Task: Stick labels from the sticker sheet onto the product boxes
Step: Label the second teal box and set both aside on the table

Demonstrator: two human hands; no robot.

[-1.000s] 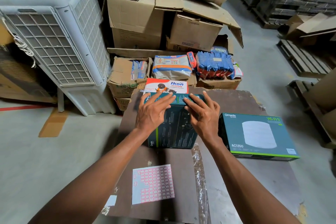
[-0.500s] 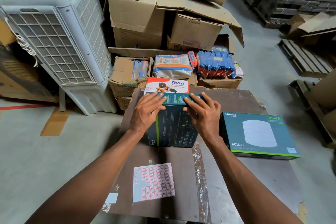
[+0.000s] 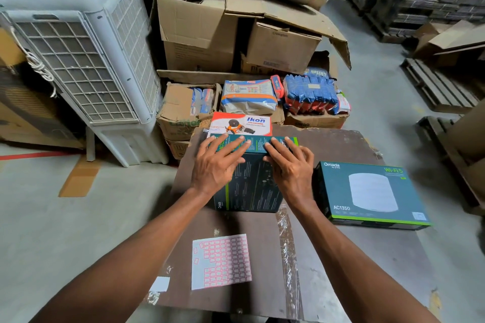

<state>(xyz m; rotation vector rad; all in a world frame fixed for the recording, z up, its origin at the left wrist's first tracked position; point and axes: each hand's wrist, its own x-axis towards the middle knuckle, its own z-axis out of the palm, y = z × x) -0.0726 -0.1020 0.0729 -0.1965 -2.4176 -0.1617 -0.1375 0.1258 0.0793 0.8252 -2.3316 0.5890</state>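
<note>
A dark teal product box (image 3: 252,186) stands tilted on the brown table (image 3: 341,144), its narrow top side facing up. My left hand (image 3: 217,165) lies flat over its left part, fingers spread across the top edge. My right hand (image 3: 291,168) rests on its right part, fingertips pressing the top side. A second teal Omada box (image 3: 367,194) lies flat to the right. The white sticker sheet (image 3: 221,261) with red-bordered labels lies near the table's front, between my forearms. A white and orange Ikon box (image 3: 241,124) lies behind the held box.
A white air cooler (image 3: 78,60) stands at the left. Open cardboard boxes (image 3: 199,29) and packaged goods (image 3: 309,94) are stacked behind the table. Wooden pallets (image 3: 441,86) lie on the floor at the right. A strip of clear tape (image 3: 288,252) runs along the table.
My left hand slid back and forth along the box's top edge while my right hand stayed near the upper right. The box stays in place on the table.
</note>
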